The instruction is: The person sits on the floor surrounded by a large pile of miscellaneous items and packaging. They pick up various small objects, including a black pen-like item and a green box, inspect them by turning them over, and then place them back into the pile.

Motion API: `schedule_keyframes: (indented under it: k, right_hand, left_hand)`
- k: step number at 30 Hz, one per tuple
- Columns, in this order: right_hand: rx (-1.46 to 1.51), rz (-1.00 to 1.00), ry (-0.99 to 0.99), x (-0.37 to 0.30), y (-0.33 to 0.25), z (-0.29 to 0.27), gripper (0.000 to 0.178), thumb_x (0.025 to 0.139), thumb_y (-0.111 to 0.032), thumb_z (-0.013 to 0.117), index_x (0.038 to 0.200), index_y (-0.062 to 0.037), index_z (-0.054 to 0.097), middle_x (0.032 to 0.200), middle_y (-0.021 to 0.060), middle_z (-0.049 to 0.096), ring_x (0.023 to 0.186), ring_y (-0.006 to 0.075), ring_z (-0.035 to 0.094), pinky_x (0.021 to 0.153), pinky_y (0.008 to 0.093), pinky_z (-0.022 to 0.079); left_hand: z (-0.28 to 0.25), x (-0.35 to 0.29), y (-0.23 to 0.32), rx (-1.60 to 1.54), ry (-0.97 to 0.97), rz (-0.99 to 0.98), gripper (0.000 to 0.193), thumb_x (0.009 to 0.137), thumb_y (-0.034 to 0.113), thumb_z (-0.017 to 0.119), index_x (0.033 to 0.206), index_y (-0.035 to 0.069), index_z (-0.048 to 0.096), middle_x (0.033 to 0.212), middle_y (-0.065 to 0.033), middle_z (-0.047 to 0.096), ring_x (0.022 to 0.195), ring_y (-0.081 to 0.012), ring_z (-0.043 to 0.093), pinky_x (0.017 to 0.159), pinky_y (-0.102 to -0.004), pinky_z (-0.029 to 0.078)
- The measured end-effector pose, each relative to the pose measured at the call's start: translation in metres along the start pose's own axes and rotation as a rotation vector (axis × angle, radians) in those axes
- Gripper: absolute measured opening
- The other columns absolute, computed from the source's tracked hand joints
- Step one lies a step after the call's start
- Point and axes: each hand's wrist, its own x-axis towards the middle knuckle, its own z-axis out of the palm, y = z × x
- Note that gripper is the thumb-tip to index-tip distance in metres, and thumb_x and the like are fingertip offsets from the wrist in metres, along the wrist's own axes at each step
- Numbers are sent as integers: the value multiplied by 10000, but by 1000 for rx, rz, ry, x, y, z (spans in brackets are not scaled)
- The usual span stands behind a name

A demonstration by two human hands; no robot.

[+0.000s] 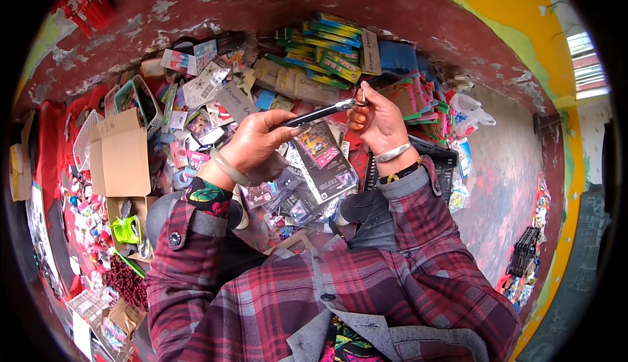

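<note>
My left hand [255, 138] is closed round one end of a slim black rod with a silver metal end [318, 114], held up in front of me. At its silver end, my right hand [381, 123] pinches a small metal ring or clip between thumb and fingers. The rod tilts slightly upward to the right. Beneath it lies a black box with a colourful picture [329, 164], among small clear plastic packets [297, 200] between my knees. What exactly the rod is, I cannot make out.
Against the red wall are stacked green and yellow packs [337, 45]. To their right lie red and green folder-like items [418, 103] and a black plastic crate [435, 159]. An open cardboard box [121, 149] and plastic baskets [140, 97] stand on the left, amid many loose packets.
</note>
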Motion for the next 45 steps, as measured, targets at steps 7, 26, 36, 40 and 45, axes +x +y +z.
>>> schedule_keyframes:
  k: [7,26,36,40,45]
  right_hand:
    - [-134,-96,189,6,-3,-11,263,896,-289,548,757,-68,519,602,19,487,508,124,447,472,235,338]
    - [-901,33,-345,-9,11,22,216,893,-178,555,962,23,595,746,-1,574,694,67,527,669,220,425]
    - [-243,312,-475,-10,52,26,383,936,-297,445,1017,69,527,683,78,552,657,213,566,732,375,469]
    - [-224,401,-589,-9,49,19,459,941,-334,428,1092,96,483,740,103,585,736,242,613,737,375,485]
    - [-213,429,-686,-20,46,34,508,919,-308,483,1249,63,376,850,130,595,768,257,629,736,379,498]
  left_hand:
    - [-5,-4,13,-567,-9,-72,251,873,114,573,1100,10,538,807,-36,601,624,-57,489,572,-175,393]
    - [-15,-5,22,-633,95,31,313,833,92,595,1125,9,517,687,5,520,577,-58,461,547,-175,357]
    - [-1,-14,30,-815,-121,-124,361,862,120,581,1198,19,497,860,-63,605,730,-121,574,670,-227,459]
    - [-1,-15,21,-790,-167,-32,265,883,165,560,1098,9,551,894,-91,611,692,-133,560,645,-240,451]
    - [2,-21,29,-912,-196,11,182,888,192,551,983,38,532,1025,-149,604,606,-138,553,545,-226,437]
